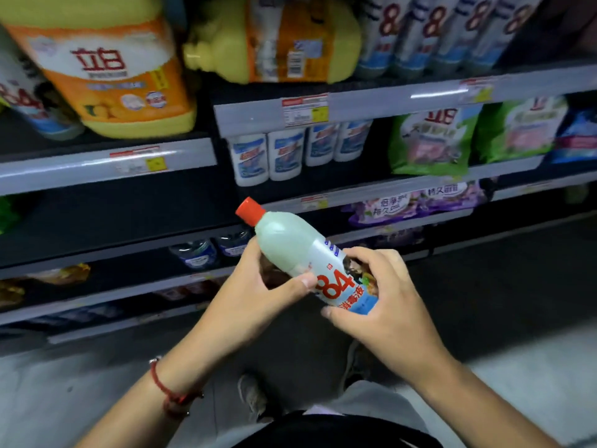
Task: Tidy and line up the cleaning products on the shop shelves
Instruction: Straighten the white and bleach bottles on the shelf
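I had the white 84 bottle (310, 257) in both hands in front of the shelves, tilted with its red cap (249, 211) up and to the left. My left hand (255, 299) curled round its middle, thumb on the label; my right hand (381, 302) wrapped its lower end. Behind it, a row of small white bottles (284, 156) stood on a shelf (355, 185), yellow jugs (106, 69) higher up.

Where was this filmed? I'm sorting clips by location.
Most likely a shop's cleaning-products aisle: price tags on the shelf rail, rows of identical white bottles, and green detergent bags.
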Demonstrator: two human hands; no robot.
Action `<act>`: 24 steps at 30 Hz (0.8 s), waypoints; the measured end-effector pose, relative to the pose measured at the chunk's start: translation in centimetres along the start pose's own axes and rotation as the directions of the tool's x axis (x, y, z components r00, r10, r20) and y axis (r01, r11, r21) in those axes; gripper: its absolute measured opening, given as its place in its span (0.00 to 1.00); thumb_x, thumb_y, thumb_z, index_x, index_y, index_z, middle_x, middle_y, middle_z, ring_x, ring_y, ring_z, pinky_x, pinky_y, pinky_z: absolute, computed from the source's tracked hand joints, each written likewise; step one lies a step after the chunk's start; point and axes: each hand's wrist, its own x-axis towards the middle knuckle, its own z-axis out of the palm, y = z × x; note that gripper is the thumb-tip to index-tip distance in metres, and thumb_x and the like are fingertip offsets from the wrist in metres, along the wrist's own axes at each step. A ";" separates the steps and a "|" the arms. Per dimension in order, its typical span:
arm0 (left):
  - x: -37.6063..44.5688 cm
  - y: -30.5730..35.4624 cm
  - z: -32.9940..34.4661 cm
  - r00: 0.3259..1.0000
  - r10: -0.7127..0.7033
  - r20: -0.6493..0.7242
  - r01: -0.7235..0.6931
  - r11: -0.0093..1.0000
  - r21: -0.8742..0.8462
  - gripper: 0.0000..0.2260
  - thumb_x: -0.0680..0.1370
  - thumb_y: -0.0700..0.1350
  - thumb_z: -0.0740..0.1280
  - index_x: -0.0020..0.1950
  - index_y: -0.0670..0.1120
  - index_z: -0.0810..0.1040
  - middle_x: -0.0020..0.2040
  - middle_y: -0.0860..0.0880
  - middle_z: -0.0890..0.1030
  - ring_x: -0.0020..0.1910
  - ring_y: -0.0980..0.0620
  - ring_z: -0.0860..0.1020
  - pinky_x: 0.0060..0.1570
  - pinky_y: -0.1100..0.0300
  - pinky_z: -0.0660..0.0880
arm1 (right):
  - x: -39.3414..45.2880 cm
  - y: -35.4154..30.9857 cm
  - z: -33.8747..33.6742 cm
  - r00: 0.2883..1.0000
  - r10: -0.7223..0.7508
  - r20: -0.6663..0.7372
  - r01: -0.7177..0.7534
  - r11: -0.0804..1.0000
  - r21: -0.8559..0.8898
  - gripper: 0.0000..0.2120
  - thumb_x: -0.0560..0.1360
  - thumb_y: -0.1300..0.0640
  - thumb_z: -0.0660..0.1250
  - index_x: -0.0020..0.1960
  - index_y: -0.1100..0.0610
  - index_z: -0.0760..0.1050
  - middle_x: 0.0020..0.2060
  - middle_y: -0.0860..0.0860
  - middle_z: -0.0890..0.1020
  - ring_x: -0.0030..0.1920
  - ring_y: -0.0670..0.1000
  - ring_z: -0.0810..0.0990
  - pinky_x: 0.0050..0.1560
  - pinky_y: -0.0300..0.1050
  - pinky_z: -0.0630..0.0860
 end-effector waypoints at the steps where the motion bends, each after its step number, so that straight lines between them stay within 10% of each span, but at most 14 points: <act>1: 0.6 0.6 1.8 1.000 0.012 -0.008 -0.011 0.999 0.039 0.34 0.68 0.58 0.77 0.71 0.53 0.69 0.62 0.56 0.81 0.63 0.57 0.79 0.65 0.47 0.75 | 0.0 1.0 -1.4 1.000 0.001 0.000 -0.001 1.000 0.006 0.33 0.64 0.51 0.82 0.63 0.39 0.70 0.55 0.35 0.69 0.56 0.37 0.76 0.50 0.33 0.79; 6: 3.6 5.6 10.5 0.985 0.172 0.027 -0.172 0.934 0.315 0.35 0.73 0.57 0.74 0.76 0.60 0.61 0.64 0.65 0.77 0.62 0.65 0.77 0.62 0.56 0.77 | 0.5 6.2 -8.3 0.987 0.151 0.059 -0.161 0.947 0.277 0.29 0.60 0.49 0.80 0.56 0.35 0.72 0.52 0.39 0.82 0.51 0.40 0.82 0.48 0.38 0.81; 11: 8.3 8.9 18.5 0.917 0.380 0.118 -0.310 0.495 0.812 0.40 0.77 0.69 0.61 0.82 0.52 0.50 0.77 0.54 0.65 0.74 0.56 0.65 0.72 0.59 0.64 | 2.3 12.1 -15.4 0.959 0.233 0.160 -0.282 0.746 0.604 0.33 0.53 0.50 0.79 0.58 0.50 0.78 0.51 0.53 0.86 0.51 0.53 0.86 0.54 0.49 0.80; 19: 13.4 11.9 25.9 0.906 0.390 0.162 -0.246 0.175 0.953 0.34 0.78 0.67 0.53 0.81 0.55 0.52 0.81 0.43 0.59 0.79 0.42 0.59 0.77 0.46 0.55 | 6.2 16.3 -25.1 0.961 0.247 0.127 -0.251 0.581 0.774 0.26 0.62 0.59 0.73 0.61 0.56 0.78 0.52 0.55 0.87 0.53 0.53 0.85 0.57 0.50 0.77; 24: 16.9 13.6 26.8 0.922 0.372 0.109 -0.140 0.058 0.988 0.31 0.76 0.66 0.53 0.75 0.52 0.66 0.74 0.40 0.71 0.70 0.37 0.72 0.66 0.40 0.71 | 10.7 15.8 -28.9 0.982 0.189 0.012 -0.130 0.624 0.770 0.27 0.62 0.59 0.80 0.60 0.56 0.79 0.52 0.54 0.87 0.54 0.53 0.85 0.55 0.48 0.77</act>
